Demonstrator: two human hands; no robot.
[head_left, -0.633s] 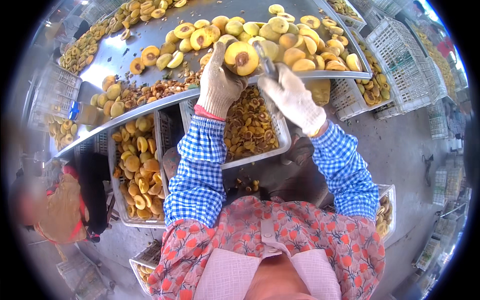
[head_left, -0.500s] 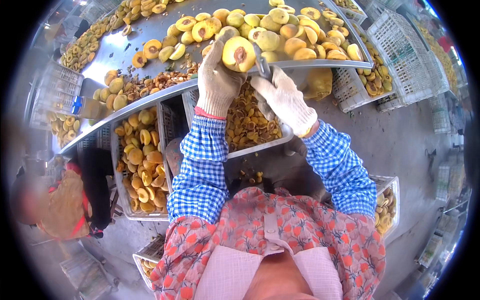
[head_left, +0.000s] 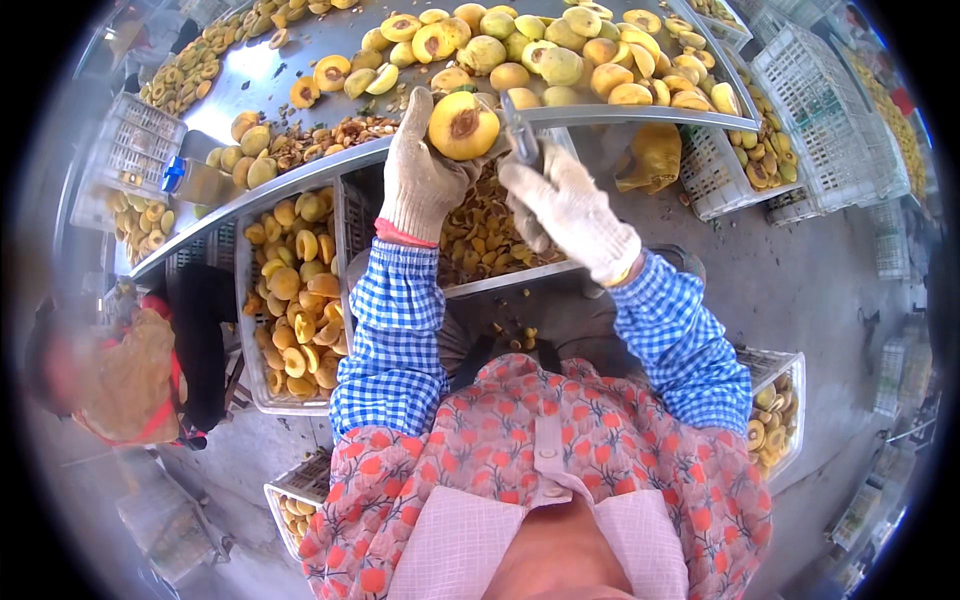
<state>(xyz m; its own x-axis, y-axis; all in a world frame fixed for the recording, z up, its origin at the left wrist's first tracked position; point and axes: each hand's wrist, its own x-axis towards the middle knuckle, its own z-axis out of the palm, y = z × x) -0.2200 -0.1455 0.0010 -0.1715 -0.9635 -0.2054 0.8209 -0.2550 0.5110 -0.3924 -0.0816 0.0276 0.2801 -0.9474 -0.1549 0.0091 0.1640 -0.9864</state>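
Observation:
My left hand (head_left: pixel 422 185), in a pale knit glove, grips a halved yellow peach (head_left: pixel 482 133). The cut face is turned up, showing a brown hollow in the middle. Close on its right, my gloved right hand (head_left: pixel 572 208) is closed around a short grey pitting tool (head_left: pixel 522 137). The tool's tip stands beside the peach half; whether it touches the fruit I cannot tell. Both hands are over the near edge of a metal table (head_left: pixel 285 95), where halved and whole peaches (head_left: pixel 560 66) lie piled. Below the hands is a crate of peach pieces (head_left: pixel 478 240).
A white crate of peach halves (head_left: pixel 290 330) stands at the left below the table. More crates (head_left: pixel 810 100) are stacked at the right. A clear jar with a blue cap (head_left: pixel 205 183) lies on the table's left. Another person (head_left: pixel 135 370) is at the far left.
Both hands have shifted slightly down, nearer to me, with the peach half and tool. The peach half has tilted a little. The whole view has moved slightly.

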